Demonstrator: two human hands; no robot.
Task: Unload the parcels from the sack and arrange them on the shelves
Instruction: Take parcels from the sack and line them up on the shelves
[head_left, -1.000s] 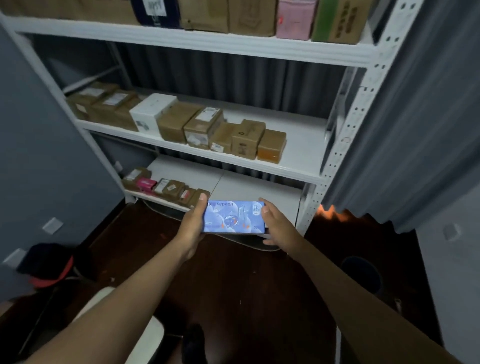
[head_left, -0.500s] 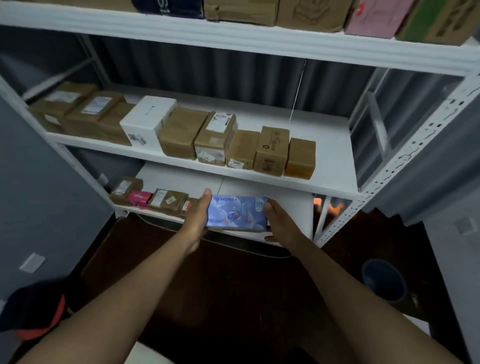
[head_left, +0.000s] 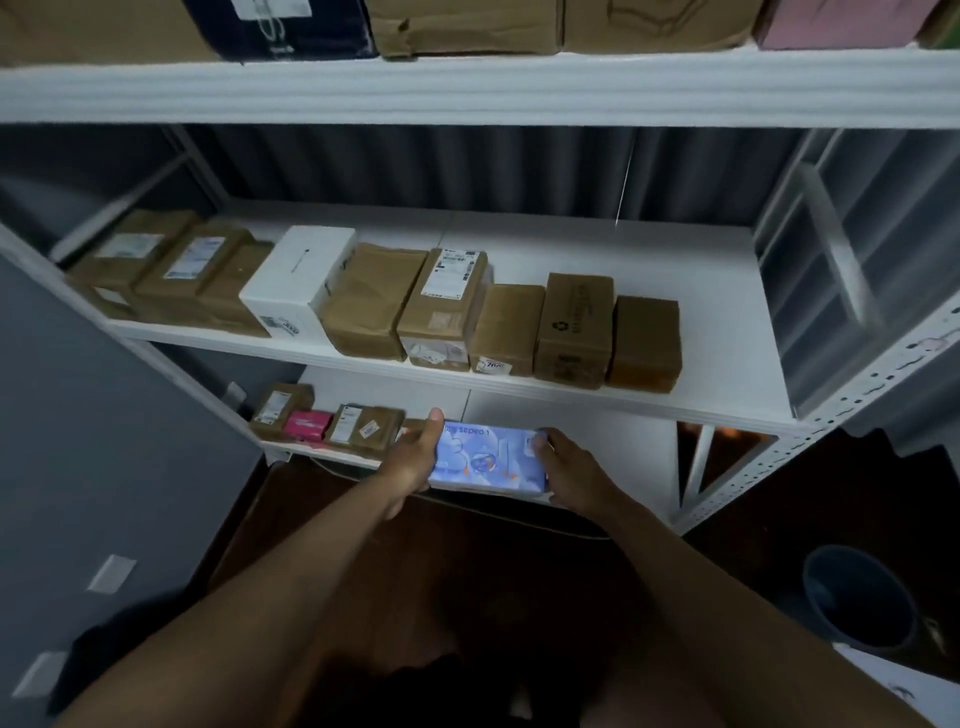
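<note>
A flat blue parcel (head_left: 488, 458) with printed pictures is held between both hands at the front edge of the lowest shelf (head_left: 613, 447). My left hand (head_left: 410, 462) grips its left end, thumb on top. Its right end sits in the grip of my right hand (head_left: 566, 470). To the left on that shelf lie small brown parcels (head_left: 363, 427) and a pink one (head_left: 307, 424). The sack is not in view.
The middle shelf (head_left: 717, 332) carries a row of brown boxes (head_left: 571, 330) and a white box (head_left: 298, 278), with bare room at its right. The top shelf (head_left: 467, 88) is full of boxes. A blue bucket (head_left: 860, 597) stands on the dark floor at the right.
The blue parcel and both hands have moved forward to the lowest shelf's front edge. My head has come closer to the shelves and lower.
</note>
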